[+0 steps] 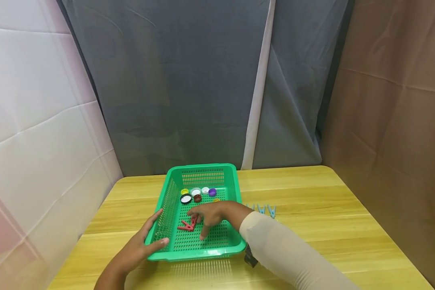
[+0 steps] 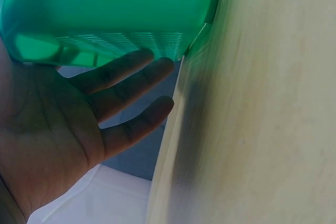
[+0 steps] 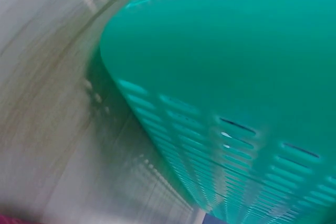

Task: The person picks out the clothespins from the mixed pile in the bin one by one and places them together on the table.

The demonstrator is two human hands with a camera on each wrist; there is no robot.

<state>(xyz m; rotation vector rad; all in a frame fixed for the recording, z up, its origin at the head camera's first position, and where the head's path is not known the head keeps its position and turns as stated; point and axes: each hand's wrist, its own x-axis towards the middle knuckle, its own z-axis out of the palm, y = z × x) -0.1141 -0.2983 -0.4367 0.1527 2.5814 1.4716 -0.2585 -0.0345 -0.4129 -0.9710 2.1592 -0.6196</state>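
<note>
A green plastic basket (image 1: pixel 195 255) with slotted walls rests on the table. My left hand (image 1: pixel 135 247) holds its near left corner, thumb over the near rim; in the left wrist view the other fingers (image 2: pixel 131 85) extend along the outside. My right hand (image 1: pixel 211 213) reaches over the right wall into the basket, thumb spread away from the fingers. Beneath those fingers lie red clothespins (image 1: pixel 187 226) on the basket floor; finger contact with them is unclear. In the right wrist view the basket wall (image 3: pixel 220 56) hides that hand.
Several bottle caps sit toward the basket's far end, among them a black-rimmed one (image 1: pixel 185 199), a brown one (image 1: pixel 197 198) and a purple one (image 1: pixel 212 192). Light-blue clothespins (image 1: pixel 272 211) lie on the wooden table (image 1: pixel 311 225) right of the basket. Grey curtains (image 1: pixel 188 88) hang behind.
</note>
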